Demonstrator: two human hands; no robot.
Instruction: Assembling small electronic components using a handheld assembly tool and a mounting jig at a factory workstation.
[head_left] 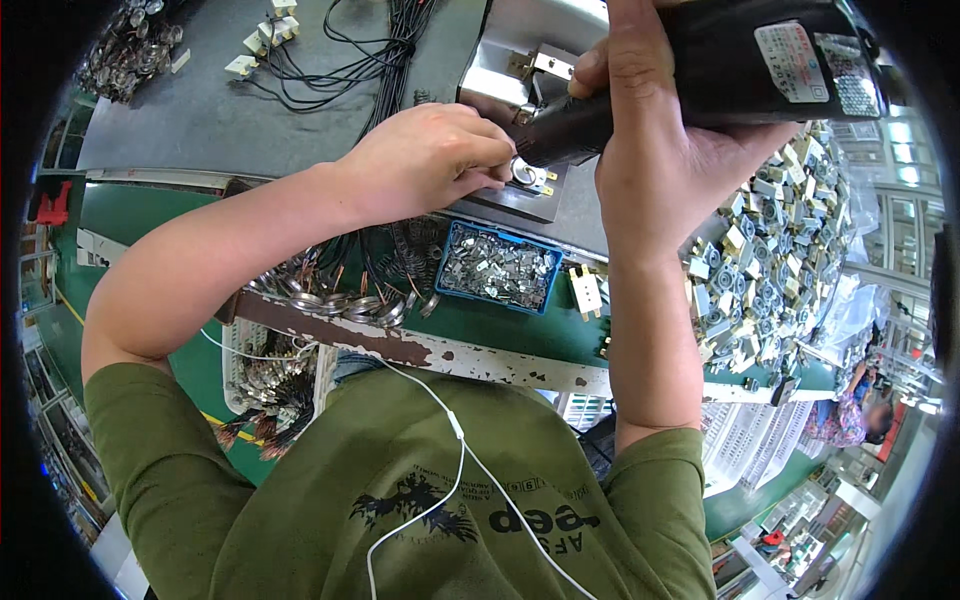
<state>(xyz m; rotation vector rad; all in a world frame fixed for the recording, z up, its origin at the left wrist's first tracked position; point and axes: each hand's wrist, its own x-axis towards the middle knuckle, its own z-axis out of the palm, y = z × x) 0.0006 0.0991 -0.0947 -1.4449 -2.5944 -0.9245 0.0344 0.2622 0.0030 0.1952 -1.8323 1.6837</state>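
My right hand [655, 150] is wrapped round a black electric screwdriver [715, 65], held nearly level. Its narrow end points left, toward a shiny metal fixture [492, 80] on the bench. With fingers pinched together, my left hand [430, 160] holds a small white switch-like part [525, 172] with brass tabs at the fixture's near edge. The screwdriver's tip comes close to my left fingertips; whether it touches the part is hidden. Behind the tool, a pale block [553, 63] is seated in the fixture.
A blue bin [490, 300] of small metal pieces stands nearer me, with a loose cream part [585, 292] beside it. Metal rings [335, 305] lie left of the bin. Many cream parts [765, 250] are heaped at right. Black cables [385, 65] run across the grey bench [215, 110].
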